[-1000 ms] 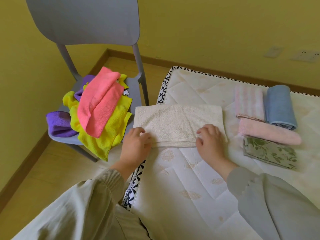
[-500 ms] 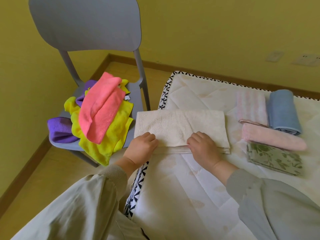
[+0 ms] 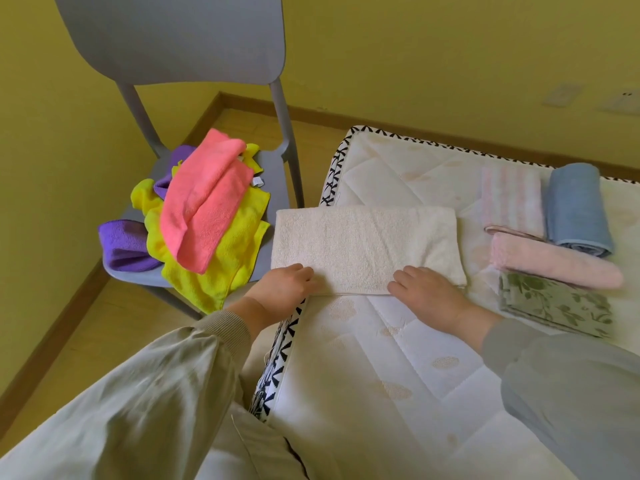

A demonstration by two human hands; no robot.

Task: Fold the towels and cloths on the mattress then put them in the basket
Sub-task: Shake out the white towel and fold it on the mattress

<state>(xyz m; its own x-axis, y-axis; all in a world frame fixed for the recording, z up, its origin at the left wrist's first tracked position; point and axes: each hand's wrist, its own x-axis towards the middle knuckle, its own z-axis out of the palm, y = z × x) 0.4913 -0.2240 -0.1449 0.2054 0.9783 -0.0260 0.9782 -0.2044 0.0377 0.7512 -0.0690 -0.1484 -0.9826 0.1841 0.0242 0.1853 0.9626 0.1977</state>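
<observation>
on the near long edge of the cream towel (image 3: 363, 247) both hands rest. the left hand (image 3: 284, 289) is at its near-left corner with fingers bent over the hem, and i cannot tell whether it pinches the cloth or only lies on it. the right hand (image 3: 429, 296) is flattened, fingers fairly straight, pressing down a little short of the near-right corner.

the towel lies folded into a band on the mattress (image 3: 381, 358), directly ahead of the hands, its long axis running left to right across the person. a further fold would probably carry one short end over the other along that axis; each hand is nearest its own end, so either could lead.

counted from the cream towel:
- one cream towel.
- right of it, four finished pieces, apart from it: a striped pink towel (image 3: 509, 199), a rolled blue towel (image 3: 575, 209), a pink towel (image 3: 554, 265) and a leaf-print cloth (image 3: 554, 303).
- left of it, on one grey chair (image 3: 173, 46), a loose heap: coral cloth (image 3: 204, 206) over yellow cloth (image 3: 214, 268) and purple cloth (image 3: 121, 244). that makes three colours, though the number of pieces is unclear.

no basket is in view.
</observation>
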